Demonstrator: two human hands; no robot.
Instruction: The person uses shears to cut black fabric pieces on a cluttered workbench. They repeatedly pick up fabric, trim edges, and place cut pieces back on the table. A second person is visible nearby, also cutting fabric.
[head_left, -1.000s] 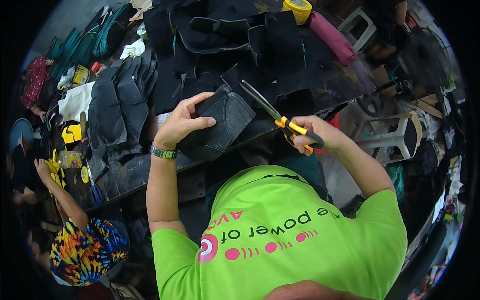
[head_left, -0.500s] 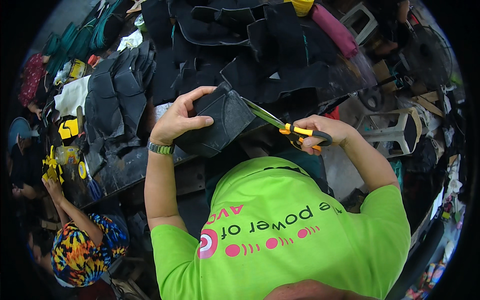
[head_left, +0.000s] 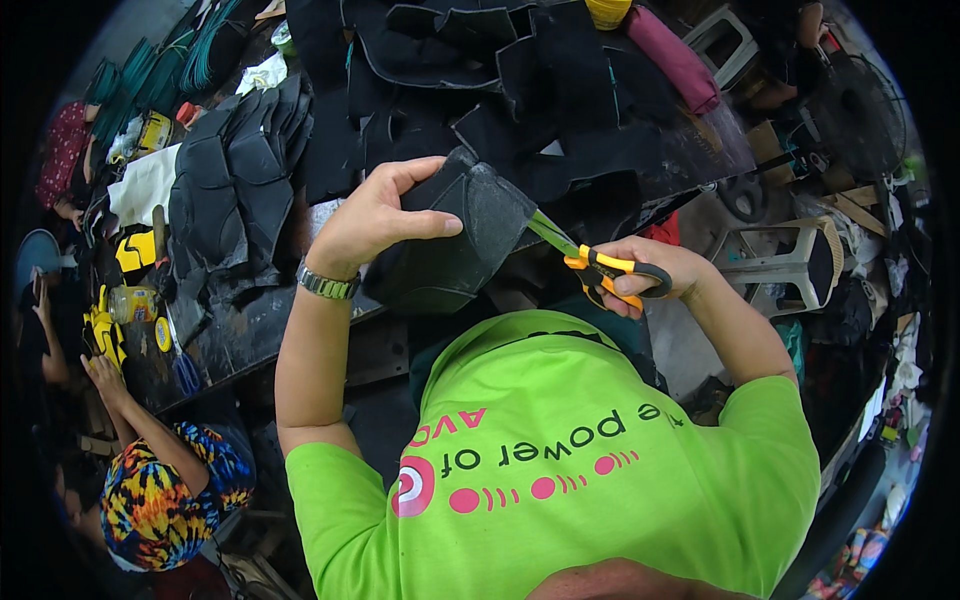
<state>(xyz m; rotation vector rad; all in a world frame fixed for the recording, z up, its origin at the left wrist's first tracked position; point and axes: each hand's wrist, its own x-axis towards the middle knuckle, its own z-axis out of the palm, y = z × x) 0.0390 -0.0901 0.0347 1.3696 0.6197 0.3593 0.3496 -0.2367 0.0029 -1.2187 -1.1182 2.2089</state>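
Note:
A stiff black panel (head_left: pixel 455 235) with raised seam lines is held up in front of me by my left hand (head_left: pixel 380 220). My thumb lies across its near face, and the fingers go behind it. My right hand (head_left: pixel 655 272) grips scissors (head_left: pixel 612 264) by their yellow-orange and black handles. Their blades point left and meet the panel's right edge; the tips are hidden behind it. Whether they are cutting into the material cannot be made out.
Black cut pieces (head_left: pixel 440 60) cover the far worktable. Similar shaped panels (head_left: pixel 235 170) lie stacked at left, near a yellow-lidded jar (head_left: pixel 135 304) and blue-handled scissors (head_left: pixel 186 372). A co-worker in a multicoloured shirt (head_left: pixel 175 495) sits lower left. A pale plastic stool (head_left: pixel 785 265) stands right.
My left hand and the panel have shifted slightly right. The scissors' tips, which showed at the panel's upper right edge, are now behind it, and the blades look closer together.

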